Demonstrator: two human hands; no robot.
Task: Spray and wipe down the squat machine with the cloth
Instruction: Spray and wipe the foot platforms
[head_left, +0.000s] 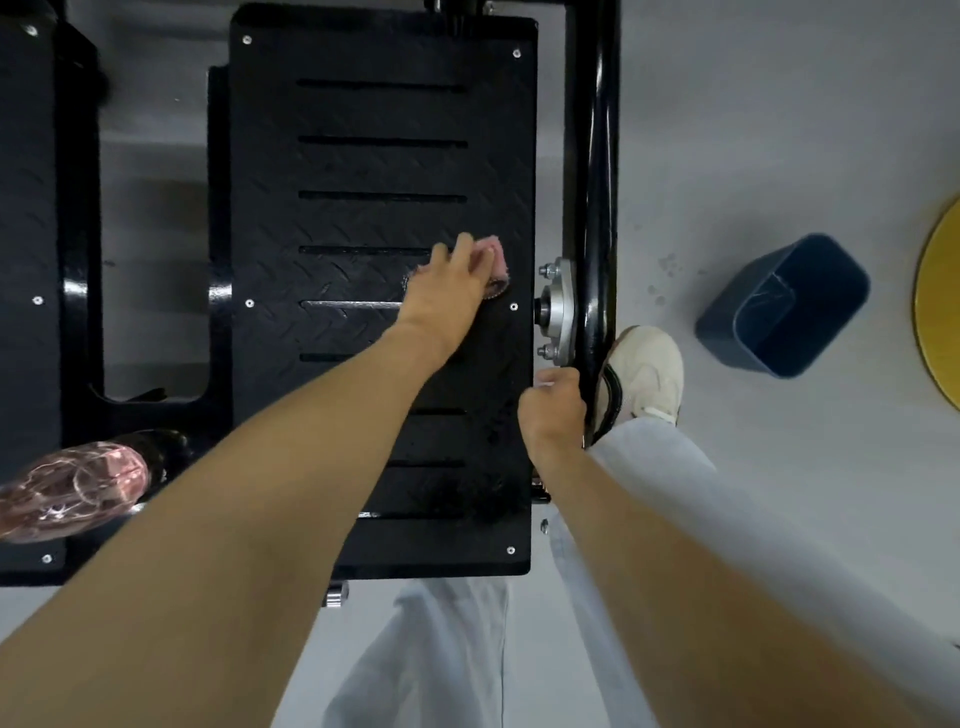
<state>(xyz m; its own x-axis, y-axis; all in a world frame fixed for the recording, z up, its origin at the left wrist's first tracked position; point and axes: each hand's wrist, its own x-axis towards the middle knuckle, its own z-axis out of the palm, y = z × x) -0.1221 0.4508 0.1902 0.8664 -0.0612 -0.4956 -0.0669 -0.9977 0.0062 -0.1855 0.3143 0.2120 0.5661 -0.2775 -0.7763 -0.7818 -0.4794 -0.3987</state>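
The squat machine's black diamond-plate footplate (374, 171) fills the middle of the view, with slots across it. My left hand (452, 291) presses a pink cloth (493, 257) flat on the plate near its right edge. My right hand (553, 408) is curled in a fist over the plate's right edge, beside the black frame tube (597, 156). A clear spray bottle with pink liquid (72, 486) lies at the lower left on the second footplate (26, 234), apart from both hands.
A dark blue bin (784, 306) stands on the grey floor to the right. Part of a yellow round object (943, 301) shows at the right edge. My shoe (647, 371) is beside the frame tube, near a silver bearing mount (558, 312).
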